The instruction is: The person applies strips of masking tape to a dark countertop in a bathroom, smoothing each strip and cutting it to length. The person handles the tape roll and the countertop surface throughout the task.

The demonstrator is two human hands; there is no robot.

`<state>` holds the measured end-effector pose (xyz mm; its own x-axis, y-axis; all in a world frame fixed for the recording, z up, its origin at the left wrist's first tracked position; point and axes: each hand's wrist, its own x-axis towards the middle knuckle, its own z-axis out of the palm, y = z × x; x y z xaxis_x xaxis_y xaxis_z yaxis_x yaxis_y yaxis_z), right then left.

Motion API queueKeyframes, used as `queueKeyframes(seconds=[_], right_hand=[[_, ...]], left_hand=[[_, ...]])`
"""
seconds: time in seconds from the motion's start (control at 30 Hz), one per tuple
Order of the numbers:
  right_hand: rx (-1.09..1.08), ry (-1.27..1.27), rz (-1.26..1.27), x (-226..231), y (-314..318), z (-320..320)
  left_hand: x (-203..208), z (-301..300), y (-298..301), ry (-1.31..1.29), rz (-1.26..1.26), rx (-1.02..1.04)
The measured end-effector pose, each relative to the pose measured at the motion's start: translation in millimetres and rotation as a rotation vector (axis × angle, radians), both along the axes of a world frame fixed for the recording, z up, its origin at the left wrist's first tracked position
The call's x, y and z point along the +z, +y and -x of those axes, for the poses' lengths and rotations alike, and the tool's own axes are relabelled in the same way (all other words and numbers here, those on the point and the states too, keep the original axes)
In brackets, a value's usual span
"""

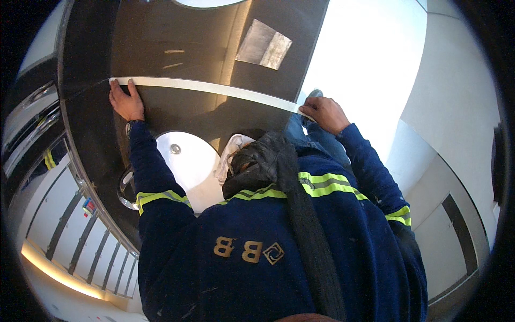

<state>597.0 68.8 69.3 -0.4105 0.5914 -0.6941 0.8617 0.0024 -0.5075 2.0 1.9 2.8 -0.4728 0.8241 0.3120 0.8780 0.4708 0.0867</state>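
Tape strip [209, 87] stretched across dark panel [177, 37]: left hand [125, 101] presses flat, right hand [323, 112] grip pinching end.

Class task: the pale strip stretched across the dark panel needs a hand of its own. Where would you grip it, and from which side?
Probably the bare middle of the pale strip, pinched from its lower edge: the left hand presses one end, the right hand holds the other, and the dark panel above bears a taped patch.

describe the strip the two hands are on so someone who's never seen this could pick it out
Start at the big dark panel. A long pale tape strip crosses it, from the left hand to the right hand. Unlike the short grey patch above, it is narrow and spans the panel.
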Motion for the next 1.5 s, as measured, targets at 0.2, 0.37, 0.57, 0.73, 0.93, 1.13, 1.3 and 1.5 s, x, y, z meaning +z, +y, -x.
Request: queueKeyframes(seconds=[0.2,0.37,0.57,0.73,0.93,1.13,1.3,1.5], right_hand=[[0.018,0.003,0.011,-1.8,1.8,0.0],[0.018,0.074,0.012,-16.9,2.5,-3.6],[0.092,0.123,0.01,-25.8,9.8,-4.8],[0.097,0.162,0.004,-28.4,12.6,-6.4],[0.077,0.196,0.036,-30.2,10.2,-4.7],[0.084,0.161,0.041,-23.1,10.2,-4.9],[0.175,0.341,-0.127,-67.3,1.6,-16.6],[0.143,0.335,-0.028,-53.0,2.9,-4.1]], left_hand=[[5.4,-40.5,-12.5,0.008,0.141,-0.315],[44.5,-208.5,-41.7,-0.231,0.329,-0.473],[51.4,-322.3,-66.1,-0.478,0.385,-0.668],[59.9,-259.2,-46.9,-0.42,0.337,-0.424],[47.6,-96.3,-15.0,-0.185,0.152,-0.125],[40.9,-4.3,-1.9,-0.276,0.175,-0.01],[35.7,5.1,10.1,-0.129,0.263,0.051],[21.9,49.0,-9.7,-0.125,0.217,0.066]])
